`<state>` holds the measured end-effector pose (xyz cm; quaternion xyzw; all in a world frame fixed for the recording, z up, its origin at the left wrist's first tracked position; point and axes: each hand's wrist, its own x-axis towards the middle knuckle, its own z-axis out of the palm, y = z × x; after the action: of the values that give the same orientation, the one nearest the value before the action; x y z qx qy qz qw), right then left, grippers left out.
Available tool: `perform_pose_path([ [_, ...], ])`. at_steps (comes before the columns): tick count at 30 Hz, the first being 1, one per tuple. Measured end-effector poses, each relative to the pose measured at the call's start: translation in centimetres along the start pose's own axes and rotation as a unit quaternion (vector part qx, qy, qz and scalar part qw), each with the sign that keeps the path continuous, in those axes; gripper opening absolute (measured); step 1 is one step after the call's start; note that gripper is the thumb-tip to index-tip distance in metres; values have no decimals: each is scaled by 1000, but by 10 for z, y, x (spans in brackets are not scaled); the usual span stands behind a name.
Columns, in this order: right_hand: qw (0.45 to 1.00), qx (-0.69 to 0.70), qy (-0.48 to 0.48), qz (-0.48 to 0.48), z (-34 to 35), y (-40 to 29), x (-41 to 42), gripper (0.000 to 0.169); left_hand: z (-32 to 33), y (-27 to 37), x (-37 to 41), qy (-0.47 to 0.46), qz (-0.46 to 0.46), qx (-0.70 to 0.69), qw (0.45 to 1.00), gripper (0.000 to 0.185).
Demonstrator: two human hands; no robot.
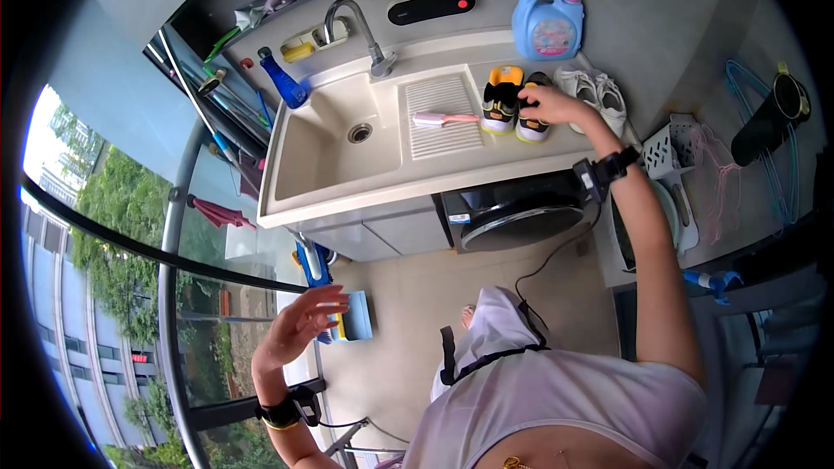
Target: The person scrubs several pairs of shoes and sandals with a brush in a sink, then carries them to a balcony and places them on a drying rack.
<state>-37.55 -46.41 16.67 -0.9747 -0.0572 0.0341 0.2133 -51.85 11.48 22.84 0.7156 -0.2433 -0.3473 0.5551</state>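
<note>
My right hand (550, 106) is over one shoe of a black and yellow pair on the counter's right part, its fingers bent at that shoe (532, 129). Whether they grip it or only rest on it, I cannot tell. Its mate, the left shoe (499, 104), stands close beside it with a yellow insole showing at the top. A pink and white brush (443, 119) lies on the ribbed washboard (443, 146), its handle end near the left shoe. My left hand (306, 322) hangs in the air at lower left, fingers apart and holding nothing.
White shoes (609, 101) stand right of my right hand. Behind are a blue detergent jug (548, 26) and the faucet (371, 45). The sink basin (326, 156) lies left, a blue bottle (285, 81) at its corner. A cable (554, 251) runs from my right wrist.
</note>
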Motion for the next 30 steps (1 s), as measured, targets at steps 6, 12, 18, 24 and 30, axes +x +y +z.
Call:
perform_pose_path([
  [6,988,-102,-32,109,-9,63,124,57,-73,42,134,-51,11,-22,998,50],
  [12,966,-203,-9,160,22,86,187,23,-118,21,224,-83,34,-70,993,44],
  [18,956,-216,107,168,-9,104,195,11,-163,14,278,-133,38,-124,983,39],
  [24,949,-224,189,113,-66,-14,187,9,-191,18,327,-135,59,-116,982,35],
  [30,927,-253,274,35,-1,-157,217,5,-204,18,364,-152,119,-193,962,46],
])
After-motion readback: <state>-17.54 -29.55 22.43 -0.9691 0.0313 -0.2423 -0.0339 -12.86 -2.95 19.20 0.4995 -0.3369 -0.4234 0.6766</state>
